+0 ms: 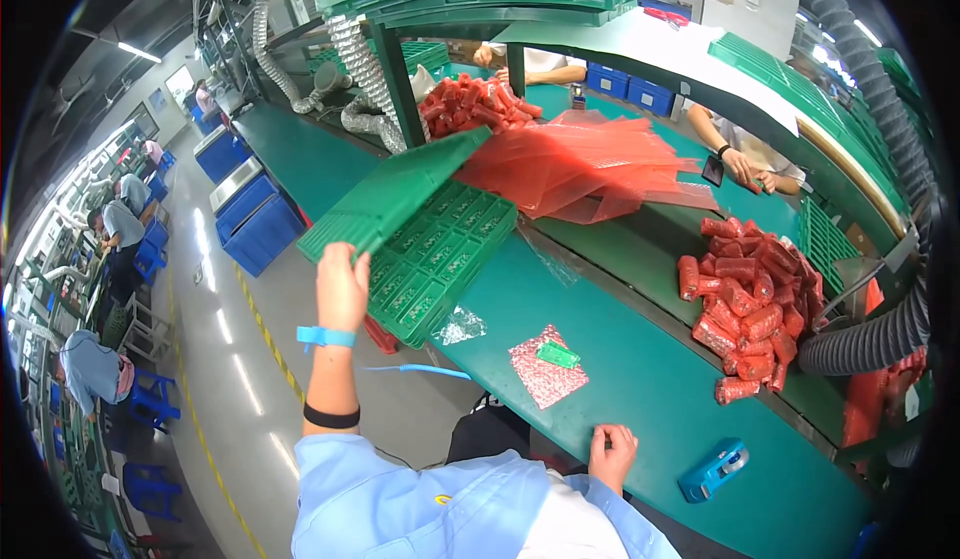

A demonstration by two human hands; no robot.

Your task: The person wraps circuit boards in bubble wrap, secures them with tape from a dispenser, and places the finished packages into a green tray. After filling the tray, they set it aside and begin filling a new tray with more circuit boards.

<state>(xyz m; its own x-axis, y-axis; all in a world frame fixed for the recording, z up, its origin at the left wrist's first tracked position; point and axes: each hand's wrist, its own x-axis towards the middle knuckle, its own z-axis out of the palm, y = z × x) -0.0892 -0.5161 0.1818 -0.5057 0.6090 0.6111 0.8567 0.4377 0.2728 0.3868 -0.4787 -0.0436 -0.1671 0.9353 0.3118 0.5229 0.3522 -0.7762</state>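
Note:
My left hand (342, 289) grips the near left edge of a green plastic tray (395, 199), which is tilted up. Beneath it lies a second green tray (432, 311) divided into compartments with small pieces in them. My right hand (612, 456) rests at the table's near edge, fingers curled, with nothing visible in it. Between the hands, a small green part (558, 355) lies on a square of red bubble wrap (545, 389). A crumpled clear plastic bag (460, 326) sits beside the lower tray.
Blue tape dispenser (713, 471) right of my right hand. Rolled red bundles (750, 309) are heaped at right, more (475, 102) at the back. Red bubble wrap sheets (585, 164) cover the middle. Across the bench are a co-worker's hands (745, 169). A grey hose (865, 344) hangs at right.

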